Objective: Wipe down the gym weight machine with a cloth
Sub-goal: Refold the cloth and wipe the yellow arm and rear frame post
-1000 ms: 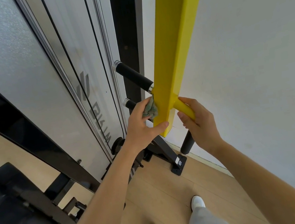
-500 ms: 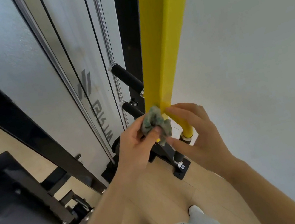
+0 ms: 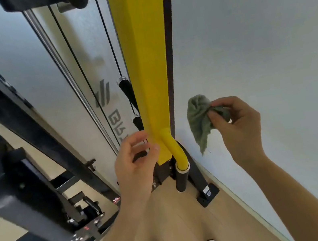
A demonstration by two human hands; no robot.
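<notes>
A tall yellow square bar (image 3: 146,58) of the weight machine runs down the middle, ending in a yellow rounded handle (image 3: 175,151) with a black grip (image 3: 181,180) below. My right hand (image 3: 237,125) pinches a crumpled grey-green cloth (image 3: 200,119) to the right of the bar, in front of the white wall, apart from the bar. My left hand (image 3: 134,162) hovers at the bar's lower left edge with fingers curled loosely and nothing in it.
A silver panel with cables and guide rods (image 3: 82,74) stands left of the bar, with two black pegs (image 3: 127,87). A black padded bench (image 3: 12,184) sits at lower left. The white wall (image 3: 256,39) is close on the right. The black base foot (image 3: 207,193) rests on the wooden floor.
The cloth has passed from my left hand to my right hand, which moved right, away from the bar. My left hand let go and now sits empty by the bar's lower end.
</notes>
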